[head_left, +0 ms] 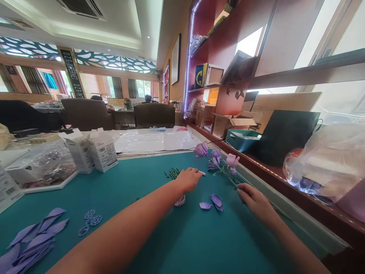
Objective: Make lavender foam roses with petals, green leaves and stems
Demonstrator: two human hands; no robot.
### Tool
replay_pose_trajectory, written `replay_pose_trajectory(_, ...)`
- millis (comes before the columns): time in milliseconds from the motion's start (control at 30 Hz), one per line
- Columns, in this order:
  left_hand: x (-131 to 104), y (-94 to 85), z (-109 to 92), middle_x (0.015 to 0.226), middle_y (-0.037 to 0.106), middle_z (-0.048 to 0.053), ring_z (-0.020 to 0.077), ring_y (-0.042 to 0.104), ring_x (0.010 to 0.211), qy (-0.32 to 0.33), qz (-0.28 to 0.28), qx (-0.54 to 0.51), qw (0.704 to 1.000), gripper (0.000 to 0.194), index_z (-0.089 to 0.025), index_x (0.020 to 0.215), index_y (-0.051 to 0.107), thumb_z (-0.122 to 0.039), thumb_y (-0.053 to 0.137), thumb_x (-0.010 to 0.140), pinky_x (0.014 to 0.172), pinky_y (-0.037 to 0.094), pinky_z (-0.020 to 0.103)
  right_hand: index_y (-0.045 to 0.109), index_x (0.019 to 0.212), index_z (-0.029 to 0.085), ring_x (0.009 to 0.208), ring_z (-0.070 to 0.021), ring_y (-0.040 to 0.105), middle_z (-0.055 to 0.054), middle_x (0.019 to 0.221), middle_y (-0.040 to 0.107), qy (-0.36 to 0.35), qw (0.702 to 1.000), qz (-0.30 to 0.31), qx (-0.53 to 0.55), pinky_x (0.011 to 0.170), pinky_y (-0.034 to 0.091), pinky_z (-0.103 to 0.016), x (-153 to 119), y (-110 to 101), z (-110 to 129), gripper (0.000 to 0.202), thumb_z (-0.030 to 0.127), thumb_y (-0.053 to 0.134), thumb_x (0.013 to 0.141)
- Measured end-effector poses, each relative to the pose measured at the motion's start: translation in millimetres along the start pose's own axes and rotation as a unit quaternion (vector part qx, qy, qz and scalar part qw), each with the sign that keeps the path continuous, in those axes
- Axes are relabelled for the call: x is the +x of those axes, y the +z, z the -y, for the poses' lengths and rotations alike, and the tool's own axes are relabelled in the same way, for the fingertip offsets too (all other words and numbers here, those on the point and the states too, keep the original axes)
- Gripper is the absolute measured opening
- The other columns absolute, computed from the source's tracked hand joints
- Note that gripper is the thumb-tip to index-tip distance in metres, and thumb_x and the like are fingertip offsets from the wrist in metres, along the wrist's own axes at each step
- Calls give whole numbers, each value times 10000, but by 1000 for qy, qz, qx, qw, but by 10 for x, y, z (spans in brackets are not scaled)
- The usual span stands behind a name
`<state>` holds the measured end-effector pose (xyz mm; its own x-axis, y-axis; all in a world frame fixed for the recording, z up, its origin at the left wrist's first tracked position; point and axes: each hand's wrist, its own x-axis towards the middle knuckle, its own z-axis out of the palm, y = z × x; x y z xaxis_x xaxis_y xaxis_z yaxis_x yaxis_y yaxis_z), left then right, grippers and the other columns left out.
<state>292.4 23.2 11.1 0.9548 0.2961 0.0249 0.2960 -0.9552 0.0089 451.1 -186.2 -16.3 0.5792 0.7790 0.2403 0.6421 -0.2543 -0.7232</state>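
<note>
My left hand (188, 180) stretches across the mat with its fingers bent together at a small pale-purple piece (202, 173), whose kind I cannot make out. Between the thumb and fingers of my right hand (254, 198) is the stem of an artificial flower (232, 160); its bloom is pinkish purple. More purple artificial flowers (201, 149) on green stems lie beside it at the back right. Loose purple petals (217, 201) rest between my hands. Close to my left hand are short green pieces (173, 173), and a pale-pink coiled part (180, 200) is partly hidden by my forearm.
Long purple petals (40, 239) and several lilac openwork rings (90, 219) lie at the left of the green mat (137, 243). White boxes (102, 150) stand beyond, near a white tray (54, 185). A shelf ledge (273, 171) with a plastic bag (327, 160) borders the right side.
</note>
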Motion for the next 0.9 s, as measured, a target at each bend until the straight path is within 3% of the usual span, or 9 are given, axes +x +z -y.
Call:
replay_pose_trajectory(133, 391, 94, 27, 1456, 347, 92, 321, 307, 1318, -25, 32, -15, 999, 459, -278, 1339, 397, -338, 396, 884, 975, 356, 554, 567, 874, 210, 559, -158, 502, 26, 568, 506, -3, 1000, 25, -1, 550, 389, -280, 187, 21, -31, 300, 456, 416, 795)
replay_pose_trajectory(300, 624, 220, 107, 1490, 279, 114, 381, 255, 1335, -47, 62, -29, 997, 532, -282, 1372, 350, -469, 378, 875, 952, 317, 644, 576, 883, 219, 573, -160, 514, 25, 586, 525, -10, 999, 30, -5, 557, 395, -275, 382, 103, -91, 296, 451, 414, 797)
replay_pose_trajectory(567, 549, 274, 158, 1362, 445, 104, 330, 352, 1273, -32, 75, -34, 996, 514, -318, 1349, 379, -511, 367, 873, 937, 396, 540, 562, 877, 235, 606, -175, 536, 15, 608, 552, -22, 997, 58, -47, 567, 389, -282, 613, 345, -20, 249, 397, 380, 824)
replay_pose_trajectory(733, 443, 245, 149, 1342, 464, 109, 329, 387, 1239, -23, 65, -29, 997, 495, -305, 1328, 414, -496, 365, 874, 908, 414, 542, 547, 831, 230, 586, -165, 509, 17, 605, 540, -30, 996, 50, -70, 555, 357, -276, 683, 468, 27, 214, 361, 379, 816)
replay_pose_trajectory(900, 477, 254, 136, 1405, 403, 113, 340, 371, 1259, -25, 52, -28, 998, 528, -277, 1327, 422, -517, 392, 857, 931, 395, 546, 541, 867, 229, 624, -180, 528, 4, 622, 553, -17, 995, 54, -80, 567, 362, -282, 571, 424, -70, 242, 378, 353, 830)
